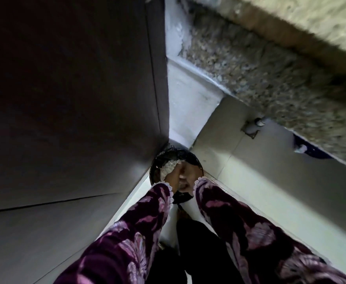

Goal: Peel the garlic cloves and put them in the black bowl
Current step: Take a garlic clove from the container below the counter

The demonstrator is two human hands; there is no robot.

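The black bowl (192, 160) sat low on the floor, tucked in the corner where the dark cabinet side (75, 89) met the pale wall (270, 156). It was round and dark, with a shiny rim. Inside it lay a heap of something whitish and papery (169, 168), maybe garlic skins, but the picture was too blurry to be sure.

Both arms reached down to it in purple sleeves with pink flowers (143, 232) and lacy cuffs. The left hand (173, 174) was down over the white heap, and the right hand (185, 180) was pressed close beside it, above the bowl. The two hands were bunched together, so I could not tell if their fingers were curled on anything or loose.

No single garlic clove could be picked out. The near side of the bowl was hidden behind the hands and cuffs. A speckled stone counter (260, 64) ran overhead, all smeared.
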